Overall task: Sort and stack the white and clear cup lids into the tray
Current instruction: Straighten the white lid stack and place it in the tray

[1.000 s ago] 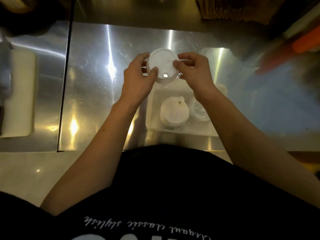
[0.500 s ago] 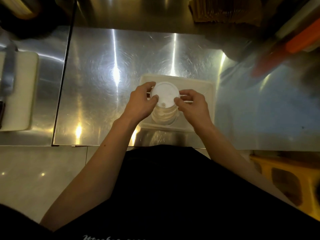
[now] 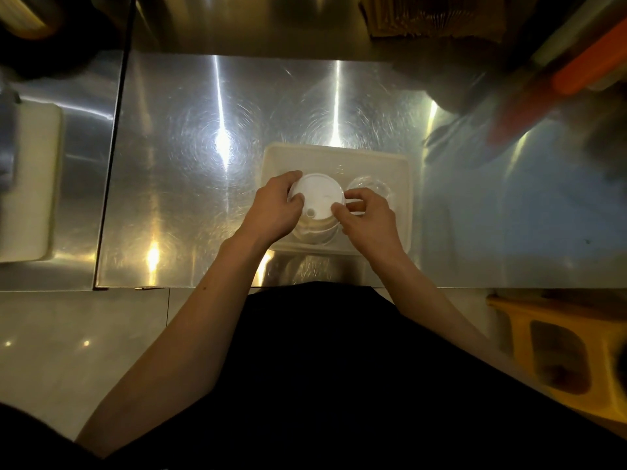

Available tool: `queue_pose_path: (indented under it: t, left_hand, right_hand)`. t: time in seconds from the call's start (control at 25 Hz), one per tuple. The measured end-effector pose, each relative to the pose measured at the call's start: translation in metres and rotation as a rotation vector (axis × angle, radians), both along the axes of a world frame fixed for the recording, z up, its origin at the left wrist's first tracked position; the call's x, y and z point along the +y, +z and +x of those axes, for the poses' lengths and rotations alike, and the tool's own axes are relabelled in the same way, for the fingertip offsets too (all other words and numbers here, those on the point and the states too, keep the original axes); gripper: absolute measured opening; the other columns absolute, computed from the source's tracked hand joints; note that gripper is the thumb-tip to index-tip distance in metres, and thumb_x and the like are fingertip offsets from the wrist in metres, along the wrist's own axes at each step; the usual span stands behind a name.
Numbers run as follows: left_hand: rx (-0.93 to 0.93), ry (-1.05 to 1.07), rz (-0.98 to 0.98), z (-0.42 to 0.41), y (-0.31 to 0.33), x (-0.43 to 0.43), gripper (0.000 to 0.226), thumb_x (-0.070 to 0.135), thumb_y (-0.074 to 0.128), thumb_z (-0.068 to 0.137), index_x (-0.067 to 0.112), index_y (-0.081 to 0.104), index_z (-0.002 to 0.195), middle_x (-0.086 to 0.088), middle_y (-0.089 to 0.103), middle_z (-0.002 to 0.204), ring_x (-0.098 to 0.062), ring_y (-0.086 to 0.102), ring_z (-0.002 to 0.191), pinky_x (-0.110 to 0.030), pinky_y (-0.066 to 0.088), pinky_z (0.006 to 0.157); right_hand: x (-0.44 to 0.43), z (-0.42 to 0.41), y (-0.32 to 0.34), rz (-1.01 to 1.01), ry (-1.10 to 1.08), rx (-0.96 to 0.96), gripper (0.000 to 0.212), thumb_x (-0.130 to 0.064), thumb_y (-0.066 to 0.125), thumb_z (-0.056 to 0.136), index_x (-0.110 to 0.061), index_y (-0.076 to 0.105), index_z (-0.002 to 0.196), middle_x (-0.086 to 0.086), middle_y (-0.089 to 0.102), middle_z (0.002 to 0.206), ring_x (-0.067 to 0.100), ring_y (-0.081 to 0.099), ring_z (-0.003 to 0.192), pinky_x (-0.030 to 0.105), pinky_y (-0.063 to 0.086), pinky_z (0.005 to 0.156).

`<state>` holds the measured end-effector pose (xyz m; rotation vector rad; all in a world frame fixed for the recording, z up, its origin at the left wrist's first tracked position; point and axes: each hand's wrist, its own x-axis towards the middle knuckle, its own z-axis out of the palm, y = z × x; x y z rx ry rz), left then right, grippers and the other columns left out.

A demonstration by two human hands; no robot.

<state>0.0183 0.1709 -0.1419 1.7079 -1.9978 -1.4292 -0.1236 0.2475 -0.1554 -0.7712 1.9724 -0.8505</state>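
A white rectangular tray (image 3: 339, 157) sits on the steel counter near its front edge. A round white cup lid (image 3: 317, 195) is held over the tray's left half, on top of a stack of white lids (image 3: 315, 232). My left hand (image 3: 274, 208) pinches the lid's left rim and my right hand (image 3: 364, 218) pinches its right rim. A stack of clear lids (image 3: 369, 186) stands in the tray's right half, partly hidden behind my right hand.
The steel counter (image 3: 210, 137) stretches left and back of the tray. A white board (image 3: 30, 184) lies at the far left. Orange and red blurred objects (image 3: 556, 83) lie at the back right. A yellow stool (image 3: 559, 351) stands on the floor at the right.
Both hands brought the white lid down and toward me, from above the tray's far edge onto the white stack. The camera view shifted, so the tray appears higher in the frame.
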Motion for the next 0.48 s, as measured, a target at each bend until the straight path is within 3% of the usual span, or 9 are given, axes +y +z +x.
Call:
queue_pose_path:
  t: [0.16,0.48]
  left_hand:
    - [0.000,0.008,0.010,0.0036,-0.0029,0.0015,0.048,0.009,0.047,0.094,0.015,0.045,0.141,-0.008,0.053,0.143,-0.025,0.051,0.128,-0.040,0.040,0.110]
    - [0.009,0.035,-0.002,0.0082,-0.0090,0.0068,0.046,0.013,0.048,0.097,0.018,0.044,0.142,-0.005,0.052,0.144,-0.023,0.049,0.130,-0.037,0.038,0.109]
  right_hand:
    - [0.0036,0.0017,0.0008,0.016,0.050,-0.001,0.038,-0.028,0.068,0.088,-0.016,0.059,0.122,0.003,0.067,0.106,0.011,0.062,0.086,0.015,0.046,0.066]
    - [0.0025,0.0029,-0.0002,0.002,0.079,0.021,0.039,-0.025,0.069,0.087,-0.016,0.058,0.123,-0.004,0.061,0.106,-0.004,0.056,0.073,0.011,0.044,0.064]
